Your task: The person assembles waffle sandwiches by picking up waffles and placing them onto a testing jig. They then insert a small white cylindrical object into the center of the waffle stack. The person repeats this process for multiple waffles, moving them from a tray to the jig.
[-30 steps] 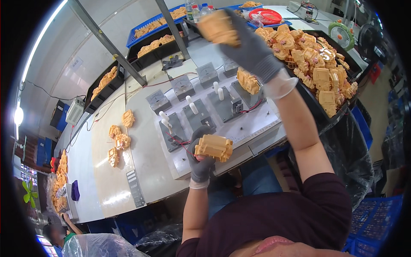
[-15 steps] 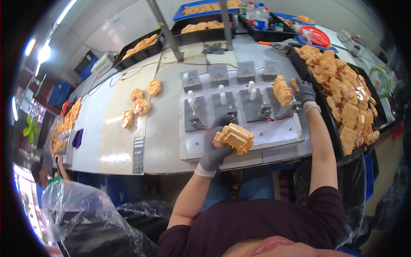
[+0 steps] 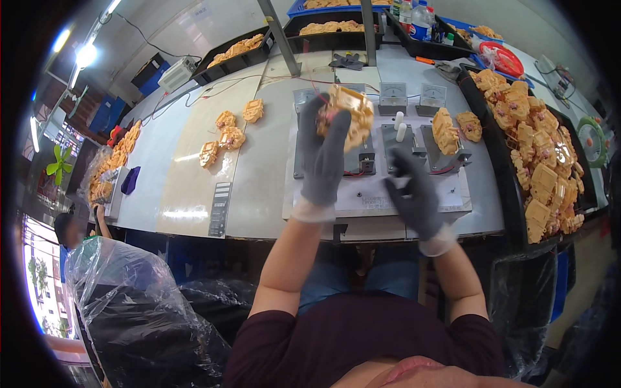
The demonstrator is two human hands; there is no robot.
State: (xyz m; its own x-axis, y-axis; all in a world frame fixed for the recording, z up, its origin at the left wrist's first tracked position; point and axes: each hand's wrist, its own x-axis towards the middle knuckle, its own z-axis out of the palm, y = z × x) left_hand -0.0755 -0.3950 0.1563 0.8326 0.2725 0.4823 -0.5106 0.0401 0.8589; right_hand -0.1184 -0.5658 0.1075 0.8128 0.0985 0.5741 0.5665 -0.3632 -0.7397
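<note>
My left hand (image 3: 325,155), in a grey glove, is raised over the left part of the fixture board (image 3: 381,200). It is closed round a tan moulded plastic housing (image 3: 352,116), which hides part of the fixtures behind. My right hand (image 3: 415,197), also gloved, hovers over the board's front with fingers apart and nothing in them. Beyond it is a grey fixture with two white pegs (image 3: 400,129). On the rightmost fixture stands another tan housing (image 3: 445,131), and one more housing (image 3: 469,126) lies just right of it.
A black crate (image 3: 511,213) heaped with tan housings stands on the right. Several dial meters (image 3: 432,97) line the board's back. A few loose housings (image 3: 231,137) lie on the table to the left. Metal posts (image 3: 279,39) rise at the back. Another person sits far left.
My left hand has lifted the housing and carried it away from me over the fixtures. My right hand has drawn back leftward from the housing beside the crate, leaving it on the table.
</note>
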